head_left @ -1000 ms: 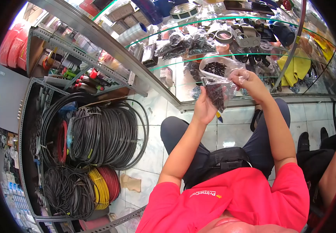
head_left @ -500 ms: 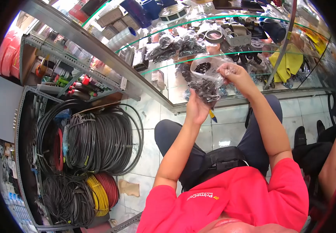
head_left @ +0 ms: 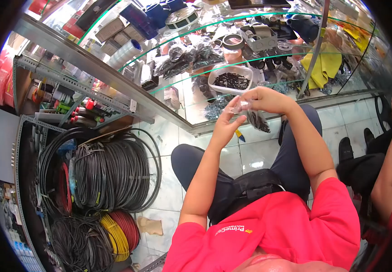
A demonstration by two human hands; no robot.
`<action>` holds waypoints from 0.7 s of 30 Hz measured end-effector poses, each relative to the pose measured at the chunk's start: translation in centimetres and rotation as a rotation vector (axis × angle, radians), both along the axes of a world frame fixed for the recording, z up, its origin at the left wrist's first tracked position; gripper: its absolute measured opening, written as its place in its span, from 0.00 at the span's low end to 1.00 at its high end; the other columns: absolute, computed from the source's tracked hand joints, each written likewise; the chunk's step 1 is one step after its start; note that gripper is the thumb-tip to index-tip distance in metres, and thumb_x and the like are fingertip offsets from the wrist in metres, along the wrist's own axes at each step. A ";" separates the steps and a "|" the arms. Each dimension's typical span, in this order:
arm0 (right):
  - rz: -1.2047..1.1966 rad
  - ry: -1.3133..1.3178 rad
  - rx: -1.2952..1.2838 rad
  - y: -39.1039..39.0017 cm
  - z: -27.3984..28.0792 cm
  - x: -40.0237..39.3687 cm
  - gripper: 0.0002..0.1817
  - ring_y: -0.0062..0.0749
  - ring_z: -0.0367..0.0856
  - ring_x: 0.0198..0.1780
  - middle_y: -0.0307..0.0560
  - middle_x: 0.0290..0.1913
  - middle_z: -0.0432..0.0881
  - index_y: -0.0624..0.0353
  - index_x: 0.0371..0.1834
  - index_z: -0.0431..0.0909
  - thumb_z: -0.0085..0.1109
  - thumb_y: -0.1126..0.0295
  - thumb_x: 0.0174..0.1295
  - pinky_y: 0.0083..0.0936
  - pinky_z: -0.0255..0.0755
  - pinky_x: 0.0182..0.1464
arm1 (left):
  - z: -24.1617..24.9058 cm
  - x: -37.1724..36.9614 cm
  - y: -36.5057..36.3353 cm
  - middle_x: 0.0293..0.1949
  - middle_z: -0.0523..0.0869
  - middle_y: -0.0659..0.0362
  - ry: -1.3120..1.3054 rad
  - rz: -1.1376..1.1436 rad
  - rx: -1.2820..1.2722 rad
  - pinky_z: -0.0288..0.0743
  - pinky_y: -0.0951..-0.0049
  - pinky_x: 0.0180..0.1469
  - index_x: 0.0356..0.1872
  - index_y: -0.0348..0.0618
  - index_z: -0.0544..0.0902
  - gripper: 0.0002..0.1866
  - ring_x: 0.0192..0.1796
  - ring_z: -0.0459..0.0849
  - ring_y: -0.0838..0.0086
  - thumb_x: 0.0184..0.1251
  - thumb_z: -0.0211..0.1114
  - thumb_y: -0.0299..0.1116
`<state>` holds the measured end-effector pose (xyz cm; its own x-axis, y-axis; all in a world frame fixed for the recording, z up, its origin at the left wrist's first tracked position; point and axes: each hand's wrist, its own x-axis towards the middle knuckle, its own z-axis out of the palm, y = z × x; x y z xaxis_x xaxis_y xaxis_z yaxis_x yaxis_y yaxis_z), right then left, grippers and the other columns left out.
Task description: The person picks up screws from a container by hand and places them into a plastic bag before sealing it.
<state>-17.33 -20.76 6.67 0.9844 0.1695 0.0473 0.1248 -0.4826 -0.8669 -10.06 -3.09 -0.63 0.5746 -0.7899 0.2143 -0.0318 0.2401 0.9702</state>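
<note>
The right hand (head_left: 265,99) pinches the clear bag (head_left: 257,121); the left hand's (head_left: 226,128) grip is indeterminable. A white tub (head_left: 211,82) stands just beyond; cable coils (head_left: 114,174) occupy the left side.

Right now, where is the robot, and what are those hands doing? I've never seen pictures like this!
There isn't a robot! These are a person's bare hands, seen by a camera worn on that person's head, looking forward and down. The right hand holds a see-through bag with small dark pieces inside, and the left hand is at its clear top. Beyond them is a glass case. In it are a white tub of little dark pieces, a yellow cloth and lots more. Big black cable coils sit off to the left.
</note>
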 end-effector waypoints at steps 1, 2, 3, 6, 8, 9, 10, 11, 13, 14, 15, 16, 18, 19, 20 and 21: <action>0.015 0.046 0.119 0.0 0.0 0.0 0.11 0.16 0.69 0.30 0.35 0.30 0.77 0.63 0.38 0.77 0.54 0.66 0.59 0.18 0.65 0.33 | -0.5 0.1 0.2 0.58 0.71 0.56 0.004 -0.003 0.005 0.63 0.75 0.58 0.60 0.39 0.67 0.28 0.58 0.70 0.71 0.57 0.64 0.29; -0.027 0.004 0.084 0.2 -0.4 0.4 0.11 0.16 0.68 0.29 0.35 0.28 0.75 0.63 0.40 0.76 0.55 0.68 0.58 0.16 0.64 0.34 | -0.7 0.3 0.3 0.53 0.75 0.58 -0.127 0.077 0.107 0.65 0.76 0.55 0.54 0.38 0.72 0.22 0.54 0.73 0.73 0.58 0.64 0.30; -0.030 0.004 0.087 0.1 -0.5 0.3 0.11 0.16 0.68 0.29 0.35 0.28 0.75 0.63 0.40 0.76 0.55 0.68 0.58 0.16 0.64 0.34 | -0.9 0.6 0.4 0.47 0.79 0.60 -0.259 0.159 0.207 0.66 0.77 0.53 0.47 0.37 0.77 0.16 0.49 0.75 0.74 0.58 0.64 0.30; -0.098 0.033 0.101 0.5 -0.3 0.3 0.15 0.15 0.68 0.31 0.34 0.31 0.75 0.62 0.46 0.73 0.58 0.71 0.55 0.16 0.64 0.35 | -0.3 0.9 0.5 0.37 0.81 0.63 -0.070 0.238 0.026 0.68 0.81 0.42 0.36 0.39 0.81 0.08 0.36 0.75 0.80 0.62 0.61 0.33; -0.177 -0.063 0.141 0.5 -0.8 0.7 0.22 0.16 0.70 0.34 0.35 0.33 0.74 0.59 0.51 0.70 0.62 0.72 0.51 0.18 0.66 0.37 | 0.7 0.6 0.8 0.32 0.80 0.64 0.073 0.305 -0.025 0.66 0.84 0.36 0.35 0.41 0.81 0.09 0.32 0.72 0.84 0.64 0.58 0.35; -0.175 -0.058 0.146 0.6 -0.9 0.6 0.22 0.16 0.70 0.34 0.35 0.33 0.74 0.59 0.51 0.70 0.62 0.72 0.51 0.18 0.66 0.37 | 0.9 0.4 1.0 0.32 0.80 0.64 0.077 0.308 -0.018 0.66 0.84 0.36 0.35 0.41 0.81 0.09 0.32 0.72 0.84 0.64 0.58 0.35; -0.135 -0.053 0.031 0.7 -0.8 0.5 0.24 0.19 0.71 0.36 0.37 0.34 0.75 0.58 0.52 0.69 0.63 0.71 0.50 0.19 0.67 0.39 | 1.1 0.4 1.2 0.32 0.80 0.65 -0.010 0.327 0.009 0.66 0.84 0.35 0.35 0.40 0.81 0.09 0.31 0.72 0.84 0.64 0.58 0.35; -0.095 -0.049 -0.086 0.8 -0.8 0.4 0.27 0.21 0.72 0.38 0.39 0.36 0.75 0.56 0.54 0.69 0.65 0.70 0.49 0.21 0.68 0.41 | 1.3 0.3 1.3 0.31 0.79 0.65 -0.098 0.346 0.034 0.66 0.84 0.34 0.34 0.40 0.81 0.09 0.31 0.71 0.84 0.64 0.58 0.35; -0.098 -0.055 -0.101 1.4 -3.3 1.1 0.26 0.33 0.75 0.41 0.45 0.36 0.74 0.56 0.52 0.70 0.66 0.67 0.47 0.28 0.69 0.44 | 1.0 0.6 1.4 0.32 0.80 0.65 -0.114 0.341 0.005 0.65 0.83 0.34 0.33 0.40 0.82 0.09 0.30 0.71 0.84 0.64 0.58 0.34; -0.128 -0.112 -0.267 1.8 -4.7 1.6 0.26 0.38 0.75 0.43 0.48 0.39 0.74 0.57 0.51 0.71 0.66 0.66 0.47 0.30 0.69 0.46 | 1.0 0.8 1.5 0.31 0.79 0.64 -0.138 0.348 -0.017 0.65 0.85 0.33 0.34 0.40 0.81 0.09 0.30 0.71 0.85 0.65 0.57 0.35; -0.158 -0.169 -0.433 2.4 -5.1 1.8 0.25 0.44 0.74 0.45 0.51 0.41 0.74 0.57 0.50 0.72 0.66 0.65 0.47 0.33 0.69 0.47 | 1.0 1.1 1.8 0.31 0.79 0.64 -0.162 0.354 -0.040 0.65 0.86 0.32 0.36 0.39 0.81 0.10 0.30 0.71 0.85 0.65 0.57 0.35; -0.190 -0.154 -0.386 3.0 -5.5 2.1 0.21 0.50 0.73 0.47 0.54 0.43 0.73 0.59 0.46 0.74 0.64 0.65 0.48 0.37 0.68 0.49 | 1.0 1.4 2.0 0.31 0.79 0.64 -0.163 0.353 -0.039 0.65 0.86 0.32 0.36 0.39 0.81 0.10 0.30 0.71 0.85 0.65 0.57 0.35; -0.233 -0.224 -0.350 3.9 -5.8 2.6 0.18 0.49 0.73 0.46 0.53 0.42 0.74 0.60 0.43 0.74 0.63 0.67 0.49 0.36 0.68 0.48 | 1.2 1.8 2.4 0.35 0.80 0.63 -0.032 0.380 -0.079 0.65 0.84 0.34 0.36 0.41 0.81 0.09 0.30 0.71 0.84 0.66 0.56 0.35; -0.276 -0.293 -0.313 4.1 -5.9 2.8 0.15 0.48 0.74 0.46 0.52 0.41 0.74 0.60 0.40 0.75 0.62 0.68 0.50 0.36 0.69 0.47 | 1.3 2.0 2.5 0.35 0.80 0.63 -0.032 0.379 -0.079 0.65 0.84 0.34 0.36 0.41 0.81 0.09 0.30 0.71 0.84 0.66 0.56 0.35; -0.259 -0.318 -0.265 4.2 -5.3 3.2 0.10 0.44 0.76 0.41 0.50 0.35 0.75 0.62 0.35 0.76 0.60 0.69 0.51 0.32 0.70 0.44 | 1.5 2.0 2.6 0.36 0.81 0.63 -0.039 0.399 -0.062 0.66 0.84 0.34 0.38 0.41 0.80 0.10 0.30 0.71 0.84 0.66 0.56 0.36; -0.258 -0.318 -0.266 4.0 -4.7 3.2 0.10 0.44 0.76 0.41 0.50 0.35 0.75 0.62 0.35 0.76 0.60 0.69 0.51 0.32 0.70 0.44 | 1.7 2.0 2.7 0.36 0.81 0.63 -0.046 0.419 -0.044 0.66 0.84 0.34 0.39 0.41 0.80 0.10 0.30 0.71 0.84 0.67 0.55 0.36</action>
<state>-14.11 -16.77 2.00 0.9398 -0.0312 0.3403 0.2103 -0.7322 -0.6478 -8.04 -0.35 1.03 0.8331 -0.4797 0.2754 -0.1783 0.2383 0.9547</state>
